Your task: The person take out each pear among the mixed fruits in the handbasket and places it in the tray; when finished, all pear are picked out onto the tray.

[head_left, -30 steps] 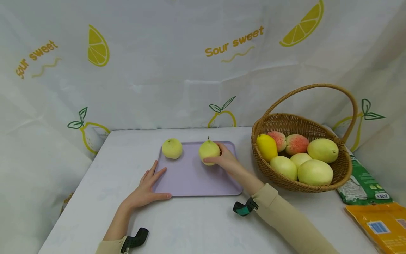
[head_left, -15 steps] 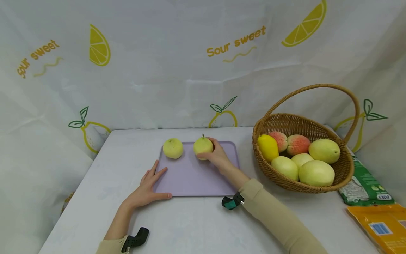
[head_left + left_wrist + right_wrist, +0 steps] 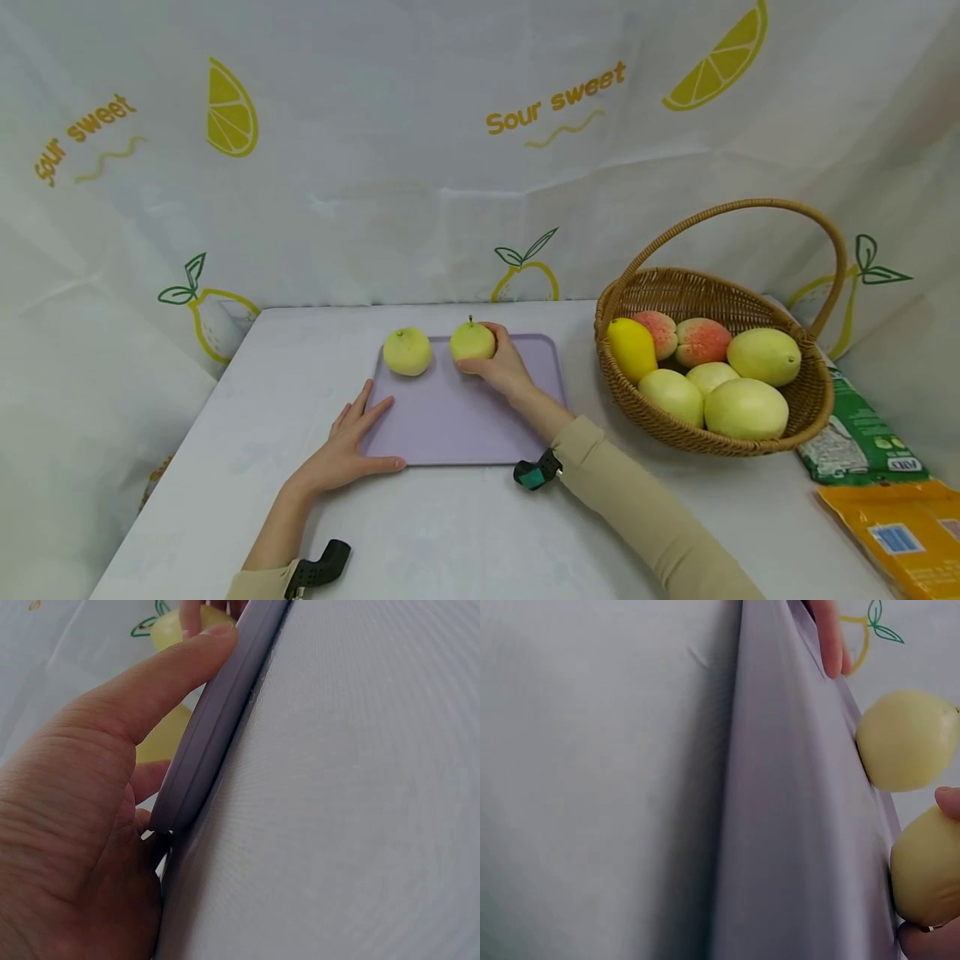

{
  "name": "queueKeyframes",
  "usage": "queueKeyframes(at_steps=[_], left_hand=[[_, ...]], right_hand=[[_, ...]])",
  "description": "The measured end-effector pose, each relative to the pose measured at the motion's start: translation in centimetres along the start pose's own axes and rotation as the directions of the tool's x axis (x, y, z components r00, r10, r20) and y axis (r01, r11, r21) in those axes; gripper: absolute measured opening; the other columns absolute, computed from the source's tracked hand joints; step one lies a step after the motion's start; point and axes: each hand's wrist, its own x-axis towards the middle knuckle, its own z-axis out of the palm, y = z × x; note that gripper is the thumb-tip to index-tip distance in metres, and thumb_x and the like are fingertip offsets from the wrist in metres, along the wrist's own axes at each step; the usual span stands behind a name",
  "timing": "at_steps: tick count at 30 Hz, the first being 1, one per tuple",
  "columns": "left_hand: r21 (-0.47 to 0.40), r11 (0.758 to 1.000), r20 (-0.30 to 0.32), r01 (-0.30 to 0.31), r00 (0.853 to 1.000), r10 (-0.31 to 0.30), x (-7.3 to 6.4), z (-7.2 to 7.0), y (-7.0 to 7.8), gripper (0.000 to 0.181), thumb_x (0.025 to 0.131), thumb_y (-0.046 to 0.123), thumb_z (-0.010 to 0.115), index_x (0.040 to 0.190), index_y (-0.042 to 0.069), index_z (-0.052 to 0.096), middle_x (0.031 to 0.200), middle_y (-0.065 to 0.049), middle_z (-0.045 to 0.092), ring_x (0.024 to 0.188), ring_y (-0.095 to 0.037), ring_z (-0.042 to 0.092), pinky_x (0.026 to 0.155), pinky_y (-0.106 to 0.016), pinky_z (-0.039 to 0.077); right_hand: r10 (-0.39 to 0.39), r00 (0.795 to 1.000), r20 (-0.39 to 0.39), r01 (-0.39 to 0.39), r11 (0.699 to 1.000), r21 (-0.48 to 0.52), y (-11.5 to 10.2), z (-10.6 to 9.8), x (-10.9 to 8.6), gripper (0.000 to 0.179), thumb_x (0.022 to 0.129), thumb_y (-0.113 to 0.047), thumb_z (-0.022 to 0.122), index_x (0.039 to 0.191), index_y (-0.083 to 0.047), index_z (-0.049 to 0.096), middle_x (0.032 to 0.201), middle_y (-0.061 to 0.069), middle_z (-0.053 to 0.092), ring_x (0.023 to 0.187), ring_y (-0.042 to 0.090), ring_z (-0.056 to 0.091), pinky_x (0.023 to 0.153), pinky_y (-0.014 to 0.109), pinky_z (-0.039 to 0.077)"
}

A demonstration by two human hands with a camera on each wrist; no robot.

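Note:
My right hand (image 3: 507,367) grips a round, pale yellow-green pear (image 3: 468,340) with a dark stem, on the back part of the lilac tray (image 3: 442,425). In the right wrist view, a fingertip and thumb show around this held pear (image 3: 926,862), which sits against the tray surface. A second, similar pear (image 3: 407,352) rests to its left in the back left corner of the tray. With fingers spread, my left hand (image 3: 339,448) lies at the tray's front left corner. The left wrist view shows its thumb (image 3: 187,664) on the tray's rim (image 3: 214,742).
A wicker basket (image 3: 645,421) with a tall handle stands on the right, holding several fruits: peaches (image 3: 702,341), a yellow mango-like fruit (image 3: 632,348) and pale green ones (image 3: 746,408). Beside it lie a green packet (image 3: 858,433) and an orange packet (image 3: 900,533). A printed cloth (image 3: 375,208) hangs behind.
My right hand has moved left and slightly back with the pear, bringing it nearer the other one. The left hand and the tray have stayed put.

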Motion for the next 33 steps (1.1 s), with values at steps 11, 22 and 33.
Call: queueKeyframes(at_steps=[11,22,33], left_hand=[[0.001,1.000,-0.006,-0.017,1.000,0.017,0.0,0.0,-0.3,0.097,0.076,0.043,0.081,0.152,0.008,0.033,0.162,-0.017,-0.006,0.143,-0.048,-0.009,0.108,-0.069,-0.001],[-0.004,1.000,-0.003,-0.009,1.000,0.009,0.1,0.1,-0.4,0.097,0.076,0.044,0.082,0.153,0.010,0.033,0.163,-0.012,-0.006,0.145,-0.044,-0.009,0.111,-0.065,-0.001],[0.016,1.000,-0.009,-0.006,1.000,0.006,0.1,0.4,-0.6,0.097,0.075,0.044,0.082,0.153,0.011,0.033,0.163,-0.012,-0.006,0.144,-0.045,-0.008,0.110,-0.066,-0.001]], right_hand=[[-0.049,0.999,0.002,0.049,0.995,-0.090,0.2,0.6,-0.2,0.084,0.070,-0.010,0.086,0.140,-0.009,0.040,0.134,0.017,0.052,0.118,0.031,0.051,0.100,0.046,0.039],[-0.019,1.000,0.003,0.019,0.994,-0.105,0.2,0.3,-0.3,0.084,0.071,-0.015,0.086,0.141,-0.006,0.040,0.134,0.018,0.053,0.120,0.032,0.051,0.101,0.047,0.039],[0.062,0.997,0.045,-0.062,0.998,-0.011,-0.4,-2.0,-2.0,0.077,0.079,-0.016,0.082,0.143,-0.008,0.040,0.142,0.012,0.047,0.128,0.029,0.045,0.103,0.045,0.039]])
